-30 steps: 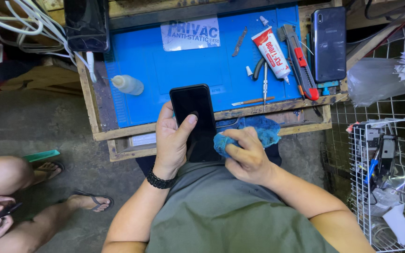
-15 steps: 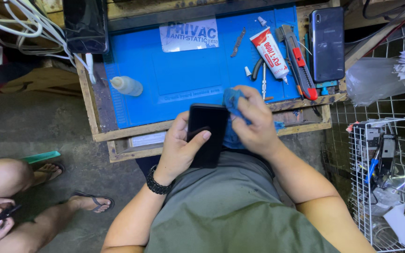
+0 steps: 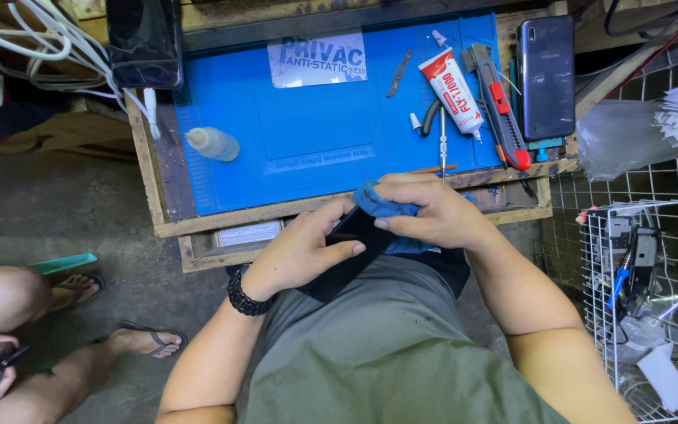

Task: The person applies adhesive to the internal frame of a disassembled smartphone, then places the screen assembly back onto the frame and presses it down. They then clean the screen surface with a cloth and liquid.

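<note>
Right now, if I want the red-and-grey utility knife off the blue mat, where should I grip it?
Probably pinch the red-and-grey utility knife across its long handle near the middle, coming from above. It lies flat on the blue mat, running lengthwise away from the person, with the white glue tube close on one side, so narrow fingers fit best.

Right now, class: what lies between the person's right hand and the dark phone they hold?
In the head view, a crumpled blue cloth lies between the right hand and the dark phone, which the left hand grips.
</note>
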